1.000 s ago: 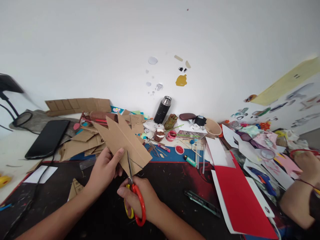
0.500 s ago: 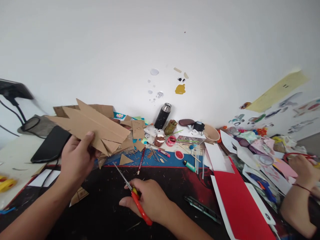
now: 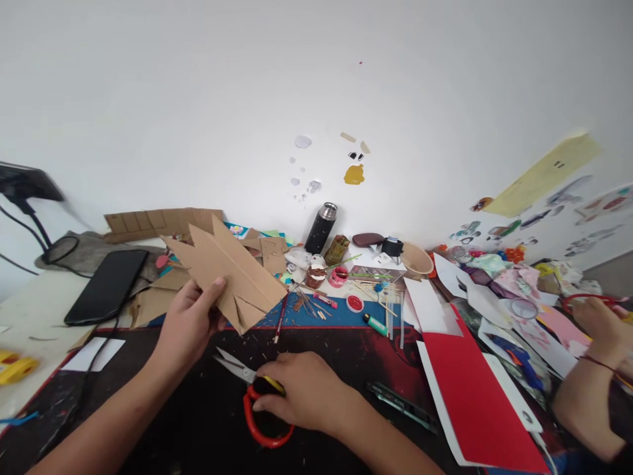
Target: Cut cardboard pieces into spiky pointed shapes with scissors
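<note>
Just left of centre, the left hand [image 3: 190, 323] pinches slit cardboard [image 3: 232, 274], the right hand [image 3: 309, 396] gripping open scissors [image 3: 237, 367] whose nearby points could nick those fingers!

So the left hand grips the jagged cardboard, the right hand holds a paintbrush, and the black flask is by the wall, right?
Not quite: the head view shows the right hand holding scissors. The left hand does grip the jagged cardboard, and the black flask is by the wall.
</note>
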A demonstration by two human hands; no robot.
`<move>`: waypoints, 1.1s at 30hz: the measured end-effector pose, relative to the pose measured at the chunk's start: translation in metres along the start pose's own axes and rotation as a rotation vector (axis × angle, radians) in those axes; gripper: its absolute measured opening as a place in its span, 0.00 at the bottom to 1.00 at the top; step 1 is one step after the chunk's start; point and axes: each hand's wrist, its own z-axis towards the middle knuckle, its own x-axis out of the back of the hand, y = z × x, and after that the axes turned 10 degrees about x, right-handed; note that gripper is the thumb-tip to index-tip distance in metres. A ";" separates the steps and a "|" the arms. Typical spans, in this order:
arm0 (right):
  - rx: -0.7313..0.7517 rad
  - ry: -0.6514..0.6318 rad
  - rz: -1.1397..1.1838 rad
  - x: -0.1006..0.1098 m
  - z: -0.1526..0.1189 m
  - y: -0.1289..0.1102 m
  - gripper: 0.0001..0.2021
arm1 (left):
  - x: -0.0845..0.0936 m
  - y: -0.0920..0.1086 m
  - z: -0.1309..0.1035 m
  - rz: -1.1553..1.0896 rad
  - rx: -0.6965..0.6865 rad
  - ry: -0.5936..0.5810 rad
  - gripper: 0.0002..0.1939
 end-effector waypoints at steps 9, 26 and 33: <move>-0.110 0.494 0.950 -0.017 0.011 0.004 0.22 | -0.011 -0.005 -0.011 0.026 0.067 -0.057 0.26; -0.134 0.690 1.327 -0.028 0.044 0.007 0.38 | -0.023 -0.015 -0.024 -0.098 0.199 -0.131 0.34; -0.160 0.728 1.307 -0.030 0.044 0.008 0.35 | -0.023 -0.018 -0.023 -0.157 0.245 -0.116 0.33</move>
